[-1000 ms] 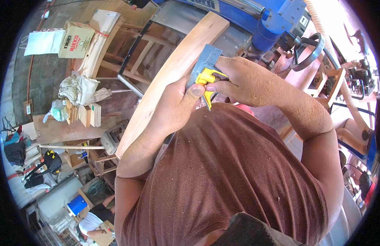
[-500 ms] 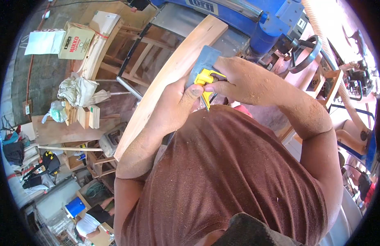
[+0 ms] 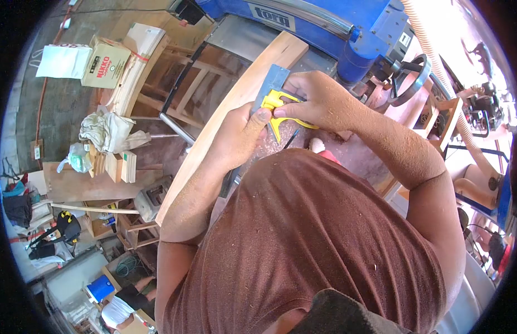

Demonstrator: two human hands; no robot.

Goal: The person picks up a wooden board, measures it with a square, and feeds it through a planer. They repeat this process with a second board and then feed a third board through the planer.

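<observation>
White bag [image 3: 61, 61] and cardboard box [image 3: 105, 64] far left on the floor, bundle of rags [image 3: 105, 131] below them, small wood blocks [image 3: 122, 166] just beside the rags. Another person [image 3: 119, 309] low at bottom left, well apart. Long wooden plank [image 3: 208, 139] runs diagonally from lower left up to the blue machine [image 3: 325, 28]. Left hand [image 3: 242, 136] lies against the plank's right edge, curled shut, thumb tip pressed on the yellow body of the yellow-handled square [image 3: 278, 103]; its other fingers are hidden, can't tell what they touch. The square sits on the plank's right edge near the upper end, grey blade flat on the wood face, pointing up toward the machine. Right hand [image 3: 320, 100] comes in from the right, fingers pinched closed on the yellow handle, touching the left thumb. Black handwheel [image 3: 409, 78] to the right of the hands.
</observation>
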